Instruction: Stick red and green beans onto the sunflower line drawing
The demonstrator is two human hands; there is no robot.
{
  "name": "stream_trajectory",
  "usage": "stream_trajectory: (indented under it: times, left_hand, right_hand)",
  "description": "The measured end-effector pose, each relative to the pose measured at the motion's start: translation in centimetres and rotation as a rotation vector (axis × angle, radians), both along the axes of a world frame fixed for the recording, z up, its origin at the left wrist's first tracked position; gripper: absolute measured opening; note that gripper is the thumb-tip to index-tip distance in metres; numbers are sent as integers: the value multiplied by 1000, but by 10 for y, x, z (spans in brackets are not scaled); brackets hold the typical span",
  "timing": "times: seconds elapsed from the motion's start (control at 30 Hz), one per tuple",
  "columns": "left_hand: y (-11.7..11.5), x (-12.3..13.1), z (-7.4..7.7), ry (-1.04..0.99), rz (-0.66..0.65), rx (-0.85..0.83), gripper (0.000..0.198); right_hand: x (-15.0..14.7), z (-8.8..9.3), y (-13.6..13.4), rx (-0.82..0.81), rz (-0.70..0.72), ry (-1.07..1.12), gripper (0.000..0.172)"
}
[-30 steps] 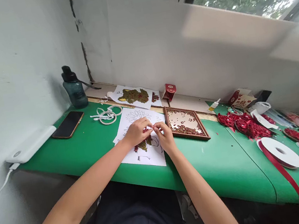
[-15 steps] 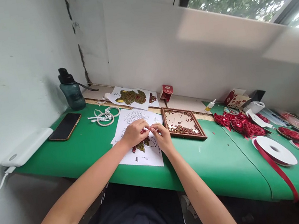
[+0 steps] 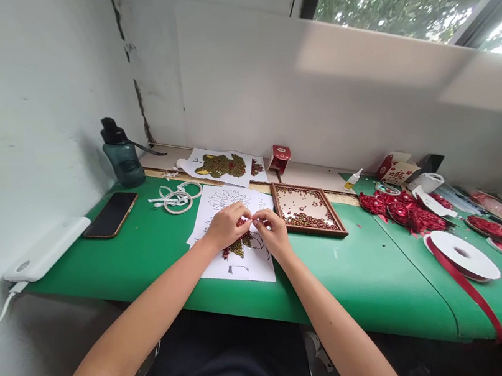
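A white sheet (image 3: 237, 265) with a line drawing lies on the green table (image 3: 367, 271), partly covered with red and green beans (image 3: 238, 246). My left hand (image 3: 227, 225) and my right hand (image 3: 272, 230) rest on this sheet, fingertips meeting over the beans. Both hands are pinched closed; what they pinch is too small to make out. Just right of my right hand sits a brown wooden frame tray (image 3: 337, 220) holding loose red beans.
A phone (image 3: 110, 214), a white power bank (image 3: 46, 249), a dark bottle (image 3: 122, 154) and white rings (image 3: 177, 197) lie to the left. A finished bean picture (image 3: 222, 165) lies behind. Red ribbon pieces (image 3: 405, 210) and a ribbon spool (image 3: 461, 246) sit at right.
The hands stay together over the beans with only tiny finger movement. The view has shifted slightly as my head moved.
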State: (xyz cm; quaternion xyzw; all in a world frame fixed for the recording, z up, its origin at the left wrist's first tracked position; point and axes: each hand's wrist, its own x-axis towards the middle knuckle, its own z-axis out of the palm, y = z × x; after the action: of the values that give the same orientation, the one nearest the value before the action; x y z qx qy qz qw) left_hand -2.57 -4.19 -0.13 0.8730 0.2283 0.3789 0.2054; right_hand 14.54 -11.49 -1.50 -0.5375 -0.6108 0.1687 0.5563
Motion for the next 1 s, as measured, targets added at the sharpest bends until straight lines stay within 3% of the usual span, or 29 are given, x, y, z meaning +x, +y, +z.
stream_trajectory:
  times: [1.0]
  left_hand:
    - [3, -2, -2, 34, -10, -35, 5]
  right_hand:
    - [1, 2, -3, -17, -20, -51, 22]
